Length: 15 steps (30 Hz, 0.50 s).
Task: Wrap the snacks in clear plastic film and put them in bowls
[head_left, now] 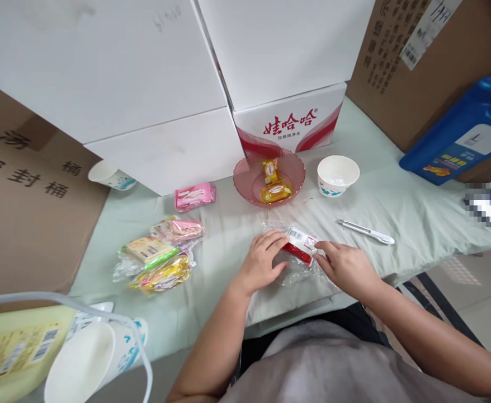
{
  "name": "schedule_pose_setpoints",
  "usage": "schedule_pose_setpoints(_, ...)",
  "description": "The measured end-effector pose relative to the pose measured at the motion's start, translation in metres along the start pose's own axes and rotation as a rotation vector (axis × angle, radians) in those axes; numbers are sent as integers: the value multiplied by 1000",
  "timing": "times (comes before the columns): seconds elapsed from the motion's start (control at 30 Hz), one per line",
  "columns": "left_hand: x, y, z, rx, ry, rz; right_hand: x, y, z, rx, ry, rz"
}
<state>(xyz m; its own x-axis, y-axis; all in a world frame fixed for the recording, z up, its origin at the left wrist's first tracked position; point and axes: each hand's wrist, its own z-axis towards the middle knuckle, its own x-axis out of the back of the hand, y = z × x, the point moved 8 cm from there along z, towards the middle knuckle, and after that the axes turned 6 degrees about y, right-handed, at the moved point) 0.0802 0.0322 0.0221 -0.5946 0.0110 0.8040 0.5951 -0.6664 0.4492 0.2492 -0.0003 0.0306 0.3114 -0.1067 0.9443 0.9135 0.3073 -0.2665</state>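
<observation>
A red item in clear plastic wrapping (298, 253), with a white barcode label on top, lies on the cloth between my hands. My left hand (263, 262) is at its left end, fingers and thumb curled on the wrapper. At the right end, my right hand (346, 267) pinches the wrapper's edge between thumb and fingers. What exactly is inside the wrapper I cannot make out. Just beyond my hands stands a pink glass bowl (245, 190) with yellow-wrapped snacks (275, 192) in it. A silver-white pen (365, 231) lies beyond my right hand.
To the left lie a pink packet (195, 197) and several wrapped snacks (149, 250). A white paper bowl (338, 174) stands right of the glass bowl. White cartons (165, 145) rise behind. A blue bottle (459, 134) leans at right; paper cups (81, 364) and a cable (103, 314) are front left.
</observation>
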Motion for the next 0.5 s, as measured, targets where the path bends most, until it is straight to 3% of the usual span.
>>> schedule_pose_setpoints(0.1, 4, 5, 0, -21, 128, -15, 8, -30, 1, 251, 67, 209)
schedule_pose_setpoints(0.2, -6, -1, -1, 48, 69, 22, -2, -51, 3, 413, 37, 299)
schedule_pose_setpoints(0.33, -23, -17, -5, 190, -126, 88, -16, -40, 22, 279, 108, 182)
schedule_pose_setpoints(0.5, -26, -24, -6, 255, -172, 83, -16, -6, 40, 95, 153, 125)
